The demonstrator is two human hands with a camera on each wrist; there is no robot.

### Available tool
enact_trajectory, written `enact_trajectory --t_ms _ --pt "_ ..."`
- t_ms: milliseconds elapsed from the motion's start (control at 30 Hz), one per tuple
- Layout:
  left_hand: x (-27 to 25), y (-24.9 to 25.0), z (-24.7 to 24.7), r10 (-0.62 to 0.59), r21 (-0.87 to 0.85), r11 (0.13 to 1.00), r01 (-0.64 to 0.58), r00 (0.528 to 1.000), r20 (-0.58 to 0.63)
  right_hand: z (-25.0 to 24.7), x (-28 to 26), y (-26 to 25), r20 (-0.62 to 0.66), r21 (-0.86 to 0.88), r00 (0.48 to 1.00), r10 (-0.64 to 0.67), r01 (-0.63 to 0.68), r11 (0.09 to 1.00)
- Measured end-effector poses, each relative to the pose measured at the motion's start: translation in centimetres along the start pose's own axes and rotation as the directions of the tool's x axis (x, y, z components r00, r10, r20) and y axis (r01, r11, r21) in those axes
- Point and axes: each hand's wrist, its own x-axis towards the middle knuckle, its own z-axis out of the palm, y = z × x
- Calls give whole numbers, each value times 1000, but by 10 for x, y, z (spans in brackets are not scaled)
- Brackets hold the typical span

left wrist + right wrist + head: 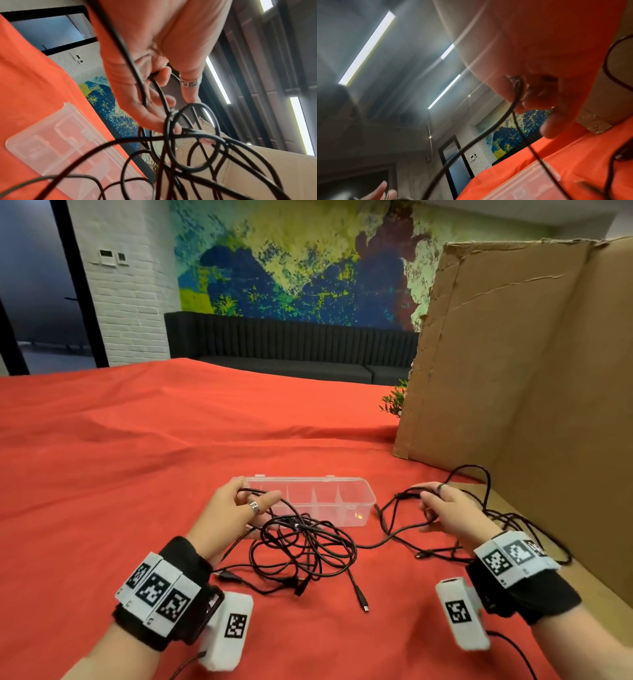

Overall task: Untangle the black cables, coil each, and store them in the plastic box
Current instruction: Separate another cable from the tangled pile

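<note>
A tangle of black cables (305, 546) lies on the red cloth in front of the clear plastic box (325, 501), which stands open with dividers inside. My left hand (239, 505) grips a strand at the box's left end; in the left wrist view the fingers (154, 94) curl round black loops (192, 138). My right hand (445, 508) holds another strand to the right of the box, and its fingers (530, 94) pinch the cable (513, 108). More cable (479, 474) loops past that hand toward the cardboard. Loose plug ends (364, 607) lie near me.
A tall cardboard sheet (513, 371) stands at the right, close behind my right hand. The red cloth (137, 457) covers the whole table. A small green plant (394, 400) peeks out by the cardboard's left edge. A dark sofa (291, 344) lines the far wall.
</note>
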Motion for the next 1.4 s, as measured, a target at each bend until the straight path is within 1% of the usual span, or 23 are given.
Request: enact_trajectory --t_ms 133,233,367,400,433,467,500,533,567,600,633,667,700,733,800,867,933,1000,1033,1167,1233,1333,1400 --pt "-3 -2 -3 -4 -154 988 4 1000 0 3 -10 -5 79 -54 996 -33 37 998" --pt "-4 3 2 -13 -295 955 8 1000 -16 7 -16 -11 87 -69 988 -125 131 989" --pt "-4 13 4 12 -388 921 -22 1000 -27 6 -24 -22 -60 238 987 -152 162 958" --pt "-4 15 3 31 -406 913 -39 999 -26 6 -24 -23 -97 251 984 -152 172 953" --pt "-4 17 2 51 -428 902 -55 998 -19 5 -23 -22 -134 188 977 -164 187 964" --pt "-5 17 0 75 -447 892 -71 997 -8 5 -22 -20 -169 50 967 -189 199 979" --pt "-7 17 -2 100 -465 881 -85 995 6 6 -21 -16 -197 -143 953 -230 204 968" --pt "-8 17 -2 125 -482 871 -99 992 22 9 -24 -14 -199 -335 937 -287 210 919" --pt "-9 18 -3 147 -496 861 -109 988 38 15 -30 -14 -171 -487 915 -365 243 839" --pt "-10 18 -3 165 -509 853 -117 985 50 24 -37 -16 -93 -597 891 -444 307 741" --pt "-10 18 -2 177 -520 845 -123 983 55 35 -45 -19 37 -654 881 -471 378 656" --pt "-10 19 -2 187 -532 837 -131 981 53 45 -53 -23 179 -649 875 -451 449 614" --pt "-11 20 -1 202 -544 827 -142 978 51 54 -61 -26 304 -593 869 -389 493 637" --pt "-11 21 -1 219 -554 818 -156 975 48 61 -68 -29 410 -494 856 -316 500 712" --pt "-13 24 -2 243 -567 805 -178 969 42 67 -72 -31 550 -282 803 -229 436 855" --pt "-15 26 -5 256 -570 800 -189 966 39 64 -73 -34 620 -173 749 -234 421 890" --pt "-17 28 -7 259 -574 795 -197 966 27 56 -70 -38 641 -120 722 -259 428 896" --pt "-18 30 -7 261 -596 778 -201 965 15 49 -69 -41 623 -97 719 -310 463 881" --pt "-18 31 -7 254 -608 769 -196 967 10 47 -68 -42 583 -96 734 -348 487 868" --pt "-21 36 -3 203 -619 770 -155 979 6 52 -67 -38 284 -178 808 -517 574 799" --pt "-23 39 3 175 -615 777 -131 985 11 61 -68 -37 190 -175 811 -554 583 793" --pt "-24 45 10 122 -598 794 -107 992 -15 74 -69 -38 119 -182 797 -593 604 776" --pt "-26 49 12 134 -588 801 -115 991 -11 78 -67 -37 72 -185 789 -610 612 769"
